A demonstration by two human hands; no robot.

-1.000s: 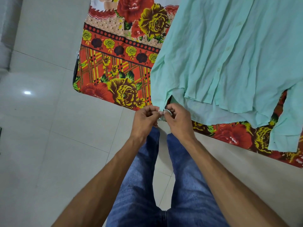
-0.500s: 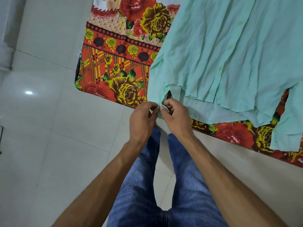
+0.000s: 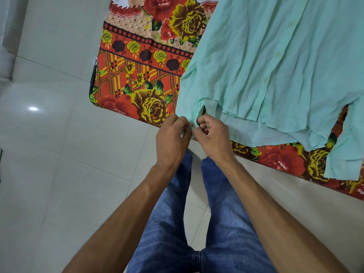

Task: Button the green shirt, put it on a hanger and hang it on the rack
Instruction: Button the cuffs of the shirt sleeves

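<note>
The pale green shirt point(image 3: 275, 66) lies spread on a floral sheet, its front placket running down the middle with small buttons showing. A sleeve cuff hangs over the near edge, split by a slit. My left hand point(image 3: 171, 138) pinches one side of that cuff. My right hand point(image 3: 213, 134) pinches the other side, fingers curled, thumb against the cloth. The two hands touch at the cuff opening. The other sleeve point(image 3: 346, 154) lies at the right edge. No hanger or rack is in view.
A red and yellow floral sheet point(image 3: 137, 79) covers the bed or table under the shirt. Pale floor tiles point(image 3: 49, 174) spread to the left and below. My legs in blue jeans point(image 3: 177, 223) stand close to the near edge.
Both hands have risen slightly with the cuff toward the sheet's edge and stay pinched together on it. The shirt body has not shifted.
</note>
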